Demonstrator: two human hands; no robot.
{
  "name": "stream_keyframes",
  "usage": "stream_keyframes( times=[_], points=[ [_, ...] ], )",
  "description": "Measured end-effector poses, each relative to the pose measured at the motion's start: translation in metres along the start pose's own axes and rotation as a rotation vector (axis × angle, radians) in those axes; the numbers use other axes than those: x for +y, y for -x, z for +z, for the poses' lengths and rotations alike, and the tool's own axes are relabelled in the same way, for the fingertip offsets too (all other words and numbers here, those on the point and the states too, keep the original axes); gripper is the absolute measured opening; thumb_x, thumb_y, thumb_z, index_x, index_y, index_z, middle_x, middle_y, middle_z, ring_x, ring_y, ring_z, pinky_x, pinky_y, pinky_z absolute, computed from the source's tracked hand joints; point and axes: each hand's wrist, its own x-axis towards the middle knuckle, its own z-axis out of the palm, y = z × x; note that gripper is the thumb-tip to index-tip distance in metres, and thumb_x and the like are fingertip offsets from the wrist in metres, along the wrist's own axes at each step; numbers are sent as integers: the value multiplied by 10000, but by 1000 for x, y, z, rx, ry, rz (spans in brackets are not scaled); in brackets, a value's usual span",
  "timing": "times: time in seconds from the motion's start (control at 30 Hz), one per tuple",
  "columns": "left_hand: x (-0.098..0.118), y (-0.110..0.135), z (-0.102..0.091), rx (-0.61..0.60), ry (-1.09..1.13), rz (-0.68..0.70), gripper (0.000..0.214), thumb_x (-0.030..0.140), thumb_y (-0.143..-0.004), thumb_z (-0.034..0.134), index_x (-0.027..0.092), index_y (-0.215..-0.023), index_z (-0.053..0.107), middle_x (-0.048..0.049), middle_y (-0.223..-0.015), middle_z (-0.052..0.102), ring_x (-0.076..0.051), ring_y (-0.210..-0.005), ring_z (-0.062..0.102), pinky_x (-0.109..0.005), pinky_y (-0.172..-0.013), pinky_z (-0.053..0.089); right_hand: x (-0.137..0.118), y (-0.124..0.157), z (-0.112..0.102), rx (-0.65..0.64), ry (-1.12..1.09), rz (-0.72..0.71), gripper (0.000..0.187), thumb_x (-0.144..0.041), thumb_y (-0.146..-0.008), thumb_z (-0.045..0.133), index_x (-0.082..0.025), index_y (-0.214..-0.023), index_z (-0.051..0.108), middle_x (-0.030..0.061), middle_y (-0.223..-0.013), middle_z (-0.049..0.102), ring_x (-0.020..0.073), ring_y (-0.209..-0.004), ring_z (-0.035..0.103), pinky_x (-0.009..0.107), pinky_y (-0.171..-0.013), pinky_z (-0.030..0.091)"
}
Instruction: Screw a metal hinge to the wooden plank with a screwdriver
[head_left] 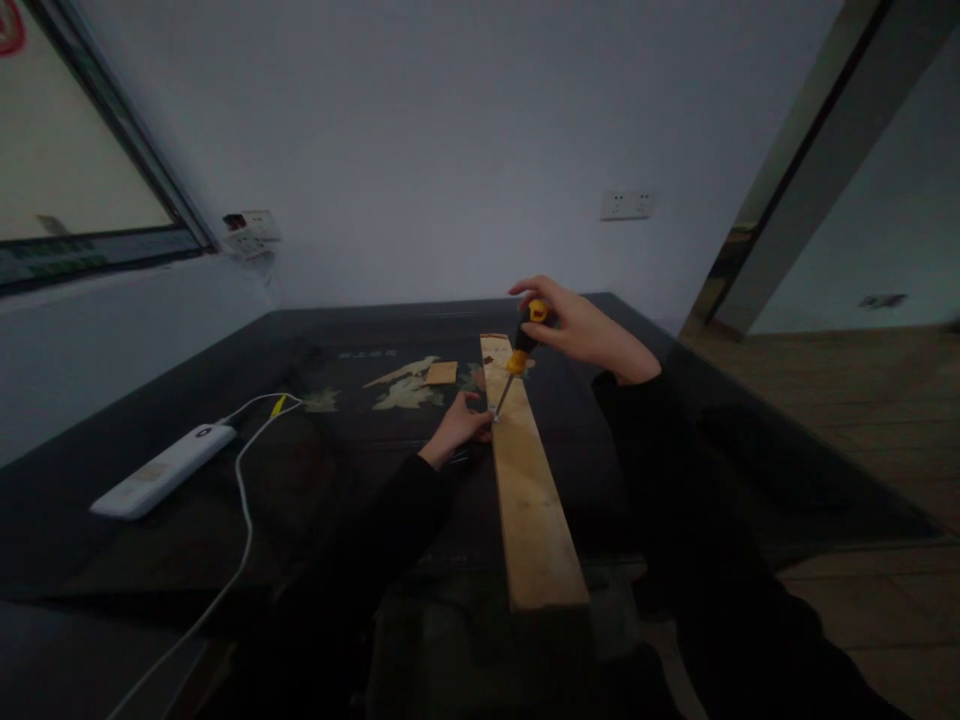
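While the left hand [459, 428] pinches the screwdriver [516, 364] tip steady on the plank [534, 505], the right hand [581, 328] closes around its handle.

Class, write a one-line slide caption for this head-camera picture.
Right hand holds a yellow-and-black screwdriver, tip down on a wooden plank; left hand rests beside the tip, on a dark table.

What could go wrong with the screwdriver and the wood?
1. The screwdriver tip sits right beside the left hand; if the right hand slips, the tip might jab it.
2. No clamp is visible on the wooden plank, only the left hand beside it, so it could slide on the dark table.
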Motion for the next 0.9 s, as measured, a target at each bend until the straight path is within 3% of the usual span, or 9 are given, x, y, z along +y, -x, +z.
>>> stream_keyframes(
  times=[0.13,0.23,0.33,0.47,0.6,0.73,0.9],
  points=[
    [0,1,-1,-26,-3,8,522,229,-783,713,143,-1178,383,32,-630,605,-107,-408,586,-200,-426,486,-9,-1,4,70,172,82,249,-393,-842,561,-212,-1011,587,39,-874,621,168,-750,542,291,-663,391],
    [0,2,-2,-45,10,0,517,237,-782,714,148,-1171,384,30,-638,609,-107,-421,593,-208,-453,501,-18,-3,16,159,385,181,340,-530,-850,508,-208,-879,611,59,-875,639,199,-774,553,301,-642,361],
    [1,3,-3,-49,1,8,515,250,-766,729,147,-1149,399,26,-640,610,-108,-436,601,-213,-474,507,-20,-4,21,150,379,194,370,-544,-869,462,-215,-975,595,69,-927,643,209,-792,564,306,-657,371],
    [-1,2,-4,-60,-9,21,480,234,-784,708,145,-1145,404,14,-663,617,-109,-449,608,-214,-477,508,-13,-1,12,33,133,41,341,-373,-871,514,-189,-1157,520,84,-1062,613,192,-894,557,307,-767,409],
    [-4,-1,-4,-54,-11,16,461,205,-798,687,142,-1155,402,17,-664,603,-111,-443,605,-214,-460,504,-10,1,1,-50,-3,-25,324,-282,-860,528,-171,-1164,522,65,-998,615,160,-829,556,276,-725,419],
    [-4,-2,-4,-59,-17,26,444,199,-806,673,138,-1156,406,6,-688,603,-111,-445,603,-217,-460,505,-11,-2,7,49,139,21,204,-349,-859,554,-190,-980,591,41,-893,632,152,-758,539,273,-661,373],
    [-5,-2,-3,-58,-8,24,450,212,-800,686,141,-1145,406,3,-682,610,-110,-439,600,-219,-468,505,-12,-5,19,127,382,142,282,-475,-869,517,-214,-950,587,46,-884,643,168,-744,536,280,-583,279]
  ],
)
